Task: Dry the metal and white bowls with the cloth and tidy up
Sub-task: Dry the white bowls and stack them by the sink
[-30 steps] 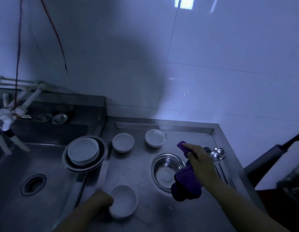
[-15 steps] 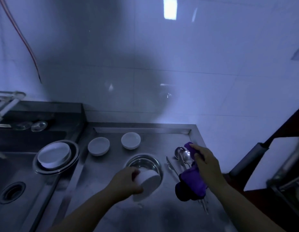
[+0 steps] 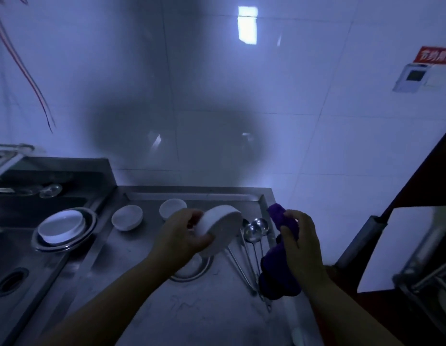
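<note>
**White bowl held above the counter, cloth in the other hand**

Where the tiled wall meets the work area, a stainless steel counter runs from the near edge to the far upstand, with a sink basin sunk into its left part. The light is dim and blue, so fine surface detail cannot be judged.

At the far right rim of the basin sits a wide metal bowl, and a white bowl sits inside it, mouth up. Right of these, on the far part of the counter, two small white bowls stand apart from each other: one nearer the sink and one further right, the latter partly behind the raised hand.

The left hand grasps a lifted white bowl by its base, thumb on the near side and fingers round the far side; the bowl is tilted, its mouth turned down and to the right, clear of the counter. Directly below it a second metal bowl rests on the counter, largely hidden by the hand and wrist.

The right hand is closed round a purple cloth, which sticks up above the fingers and hangs in a bunch below the palm. Cloth and lifted bowl are near but not touching.

Between the two hands, several metal ladles lie on the counter, bowls far, handles running near.
</note>
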Demonstrator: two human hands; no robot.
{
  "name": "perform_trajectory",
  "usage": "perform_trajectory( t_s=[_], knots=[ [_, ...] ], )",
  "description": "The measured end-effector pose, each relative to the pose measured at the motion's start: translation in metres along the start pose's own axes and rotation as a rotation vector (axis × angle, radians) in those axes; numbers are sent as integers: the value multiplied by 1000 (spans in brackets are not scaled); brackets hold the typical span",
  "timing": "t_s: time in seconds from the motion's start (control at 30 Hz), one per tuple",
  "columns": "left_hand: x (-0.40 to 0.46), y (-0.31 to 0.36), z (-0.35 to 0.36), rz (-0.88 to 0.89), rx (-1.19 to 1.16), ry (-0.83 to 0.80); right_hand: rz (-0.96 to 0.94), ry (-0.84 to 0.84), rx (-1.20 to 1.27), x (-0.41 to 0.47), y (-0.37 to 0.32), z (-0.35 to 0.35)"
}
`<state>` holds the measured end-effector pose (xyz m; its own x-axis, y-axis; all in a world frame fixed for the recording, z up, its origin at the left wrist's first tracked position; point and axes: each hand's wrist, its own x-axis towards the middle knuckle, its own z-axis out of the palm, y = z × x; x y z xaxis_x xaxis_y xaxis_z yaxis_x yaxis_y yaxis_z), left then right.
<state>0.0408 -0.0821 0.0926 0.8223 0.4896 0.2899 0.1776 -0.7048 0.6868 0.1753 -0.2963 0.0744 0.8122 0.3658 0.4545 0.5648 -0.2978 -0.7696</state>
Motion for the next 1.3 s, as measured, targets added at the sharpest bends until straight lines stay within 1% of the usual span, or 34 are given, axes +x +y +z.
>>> perform_trajectory(
  t_s=[0.1,0.2,0.23,0.3,0.33,0.37,0.43,0.5,0.6,0.7,0.77,0.87,0.97,1.1,1.2,1.3],
  knots=[
    [7,20,0,-143,-255,31,-312,69,-13,3,-19,-1],
    [6,45,4,-249,-498,49,-557,72,-62,7,-46,5],
    [4,53,6,-276,-567,72,-621,57,-138,9,-52,7],
    [2,68,8,-293,-658,127,-726,31,-365,12,-55,11],
    [1,74,8,-287,-661,152,-756,12,-440,12,-53,11],
    [1,78,8,-279,-660,175,-769,-19,-463,12,-52,10],
    [1,84,7,-276,-673,209,-763,-92,-429,10,-52,6],
    [2,89,7,-297,-678,247,-745,-127,-394,6,-55,6],
    [2,98,8,-307,-669,287,-728,-124,-375,-7,-63,13],
    [3,100,11,-327,-681,293,-712,-57,-270,-19,-71,25],
    [4,99,10,-320,-695,280,-740,-26,-236,-21,-72,28],
    [1,100,2,-254,-670,224,-878,-46,-264,-13,-63,21],
    [-1,104,-10,-209,-610,139,-1099,-104,-323,6,-46,3],
    [4,113,-24,-126,-455,-72,-1382,-205,-399,39,-32,-19],
    [9,119,-28,-129,-448,-144,-1471,-311,-478,50,-29,-25],
    [10,124,-25,-135,-424,-130,-1440,-308,-513,46,-29,-24]
  ],
)
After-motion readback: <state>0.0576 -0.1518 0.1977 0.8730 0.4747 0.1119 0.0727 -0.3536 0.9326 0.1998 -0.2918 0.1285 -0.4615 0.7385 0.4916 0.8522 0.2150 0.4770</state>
